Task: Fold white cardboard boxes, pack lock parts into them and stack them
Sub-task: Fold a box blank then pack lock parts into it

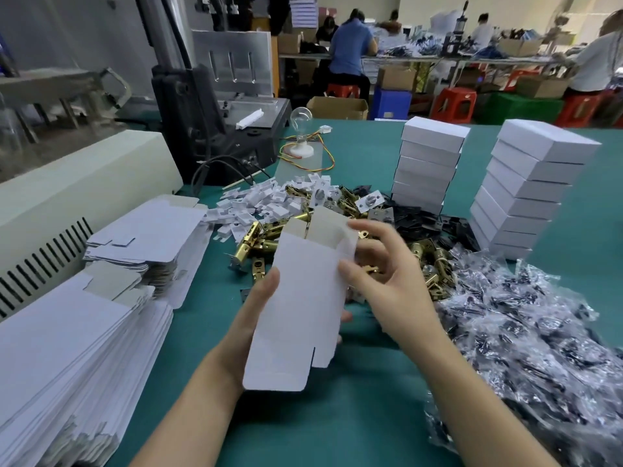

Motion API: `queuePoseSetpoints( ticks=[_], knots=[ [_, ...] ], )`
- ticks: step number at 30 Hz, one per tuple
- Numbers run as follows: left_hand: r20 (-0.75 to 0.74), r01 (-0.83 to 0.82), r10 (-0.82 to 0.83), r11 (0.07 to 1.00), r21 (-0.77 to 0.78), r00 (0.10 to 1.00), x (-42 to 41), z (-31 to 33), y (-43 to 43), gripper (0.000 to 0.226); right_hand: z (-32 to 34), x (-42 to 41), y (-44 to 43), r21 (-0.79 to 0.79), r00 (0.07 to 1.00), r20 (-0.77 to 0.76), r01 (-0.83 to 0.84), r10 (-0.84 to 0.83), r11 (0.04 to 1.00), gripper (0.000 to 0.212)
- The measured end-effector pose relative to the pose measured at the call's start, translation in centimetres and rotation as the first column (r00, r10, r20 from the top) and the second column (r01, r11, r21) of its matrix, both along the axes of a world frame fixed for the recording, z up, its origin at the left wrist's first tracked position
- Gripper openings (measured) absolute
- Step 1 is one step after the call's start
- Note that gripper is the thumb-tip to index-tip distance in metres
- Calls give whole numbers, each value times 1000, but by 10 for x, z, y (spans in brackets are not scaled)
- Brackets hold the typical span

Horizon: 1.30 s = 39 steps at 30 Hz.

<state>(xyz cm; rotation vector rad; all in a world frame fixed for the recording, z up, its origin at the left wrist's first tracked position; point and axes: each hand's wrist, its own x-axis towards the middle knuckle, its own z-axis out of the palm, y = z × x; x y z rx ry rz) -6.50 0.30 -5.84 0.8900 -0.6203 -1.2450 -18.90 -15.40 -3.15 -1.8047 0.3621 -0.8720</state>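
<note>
A flat, unfolded white cardboard box [300, 298] stands upright in the middle of the view, its top flaps open. My left hand [259, 298] grips its left edge, thumb in front and fingers behind. My right hand [387, 274] holds the right edge with the thumb on the front; its other fingers are spread near the top flap. Behind the box lies a heap of brass lock latches [263, 237] and silver plates. Two stacks of closed white boxes [428, 163] [526, 190] stand at the back right.
Piles of flat box blanks [84, 332] fill the left side. Small white card inserts [256, 203] and black parts [421, 220] lie behind the latches. Clear bags of dark screws [526, 338] cover the right. A machine [215, 106] and a beige casing [84, 183] stand at the left rear.
</note>
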Motion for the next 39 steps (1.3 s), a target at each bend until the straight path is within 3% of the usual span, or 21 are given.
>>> queuePoseSetpoints(
  ticks=[2, 4, 8, 12, 14, 17, 20, 25, 30, 35, 39],
  knots=[
    [141, -45, 44, 999, 3, 989, 5, -6, 1, 79, -5, -1, 1, -243, 995, -61, 63, -80, 968, 34],
    [257, -46, 37, 998, 31, 966, 3, -5, 2, 84, -7, -3, 4, -380, 988, -60, 112, -145, 918, 36],
    [560, -102, 79, 995, 10, 825, -2, 2, -7, 87, -6, -8, 11, -414, 990, -42, 104, -133, 904, 39],
    [656, -92, 77, 996, -11, 751, 0, 0, -11, 60, 0, -10, 9, -369, 994, 32, 112, -108, 923, 39],
    [648, -90, 76, 996, -11, 758, 2, -2, -11, 61, 2, -11, 9, -341, 992, 68, 123, -106, 932, 37],
    [595, -61, 85, 996, -60, 799, 5, -2, -12, 82, 3, -12, 9, -319, 984, 105, 172, -146, 932, 44],
    [531, -127, 117, 992, -18, 839, 5, 3, -10, 86, 1, -12, 8, -276, 980, 126, 184, -154, 943, 43],
    [414, -289, 262, 957, 4, 872, 5, 0, -12, 74, -5, -7, 12, 145, 997, 68, 17, -27, 989, 60],
    [381, -368, 337, 930, 10, 861, 1, 4, -15, 66, -10, -7, 11, 165, 998, 16, -59, 58, 985, 19],
    [345, -365, 331, 930, 36, 878, -2, 3, -16, 69, -11, -7, 10, 192, 1000, 13, -5, 3, 981, 14],
    [358, -368, 332, 929, 35, 873, -2, 2, -17, 49, -11, -8, 10, 191, 1000, 10, 15, -17, 981, 12]
  ],
)
